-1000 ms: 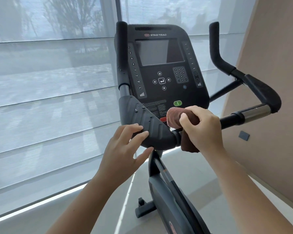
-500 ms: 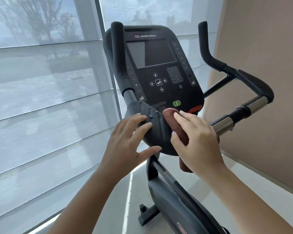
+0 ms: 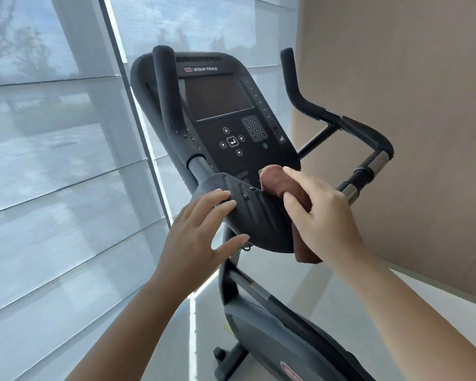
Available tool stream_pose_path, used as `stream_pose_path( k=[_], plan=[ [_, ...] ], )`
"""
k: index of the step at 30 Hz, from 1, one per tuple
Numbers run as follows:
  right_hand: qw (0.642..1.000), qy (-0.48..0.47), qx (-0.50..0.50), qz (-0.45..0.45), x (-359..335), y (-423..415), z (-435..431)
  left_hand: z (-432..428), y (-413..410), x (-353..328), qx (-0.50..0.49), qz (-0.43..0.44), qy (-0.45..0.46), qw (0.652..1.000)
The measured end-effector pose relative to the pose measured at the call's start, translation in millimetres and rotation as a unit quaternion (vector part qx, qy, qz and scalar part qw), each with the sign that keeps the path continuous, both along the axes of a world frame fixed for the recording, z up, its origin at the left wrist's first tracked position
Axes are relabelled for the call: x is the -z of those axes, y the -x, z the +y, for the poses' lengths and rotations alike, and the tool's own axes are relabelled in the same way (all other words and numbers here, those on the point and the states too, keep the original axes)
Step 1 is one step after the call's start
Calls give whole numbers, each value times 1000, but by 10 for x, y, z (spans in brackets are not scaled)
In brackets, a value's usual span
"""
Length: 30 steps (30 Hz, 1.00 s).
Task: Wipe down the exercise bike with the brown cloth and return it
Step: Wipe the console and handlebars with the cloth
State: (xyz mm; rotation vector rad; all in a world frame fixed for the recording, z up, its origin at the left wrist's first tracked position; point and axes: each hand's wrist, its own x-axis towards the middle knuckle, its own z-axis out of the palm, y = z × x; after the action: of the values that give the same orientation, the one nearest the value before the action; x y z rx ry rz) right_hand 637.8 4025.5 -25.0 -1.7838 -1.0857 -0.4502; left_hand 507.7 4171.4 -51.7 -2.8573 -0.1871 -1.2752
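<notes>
The black exercise bike's console [image 3: 226, 119] faces me, with a padded left armrest [image 3: 256, 218] below it. My right hand [image 3: 322, 215] holds the brown cloth [image 3: 275, 178] bunched against the inner side of that armrest, just under the console's lower edge. A tail of the cloth hangs below my palm. My left hand [image 3: 198, 229] rests on the armrest's outer side, its fingers spread and nearly straight over the top and the thumb under the front rim.
The right handlebar [image 3: 368, 136] with chrome sections reaches toward a tan wall [image 3: 410, 105]. Shaded windows [image 3: 52, 160] fill the left. The bike's frame and body [image 3: 272, 334] run down over a pale floor.
My right hand slid the cloth left along the bar, from the middle joint to the armrest's inner side. My left hand stayed on the armrest. My view swung round to the bike's left.
</notes>
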Motion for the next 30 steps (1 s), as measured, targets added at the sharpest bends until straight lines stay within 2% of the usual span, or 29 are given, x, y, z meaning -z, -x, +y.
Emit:
stream_pose_path(
  k=[2,4,6,7,10,12,17,20,25,30],
  plan=[
    [999,16,-20,-19,-96,2,90,5,-9,14,-1,2,-1,1000],
    [992,114,-57,-20,-159,-48,148,13,-19,13,-2,2,4,1000],
    [968,233,-95,-1,-143,-140,118,21,-21,10,-3,-1,5,1000],
    [961,257,-103,-9,-108,-181,80,25,-22,9,-5,-3,5,1000],
    [973,194,-103,-74,-10,-178,14,27,-23,10,-2,-9,13,1000],
    [974,171,-121,-82,-33,-190,85,20,-25,19,1,-16,25,1000],
    [955,220,-185,-73,-301,-245,494,-47,-7,30,-17,-19,46,999],
    [947,233,-209,-76,-290,-276,424,-74,4,7,-26,-8,43,999],
    [947,206,-193,-153,-80,-405,-109,-103,15,-4,-40,-7,30,999],
    [953,176,-215,-119,-245,-312,348,-107,32,-23,-39,-2,25,999]
  ],
)
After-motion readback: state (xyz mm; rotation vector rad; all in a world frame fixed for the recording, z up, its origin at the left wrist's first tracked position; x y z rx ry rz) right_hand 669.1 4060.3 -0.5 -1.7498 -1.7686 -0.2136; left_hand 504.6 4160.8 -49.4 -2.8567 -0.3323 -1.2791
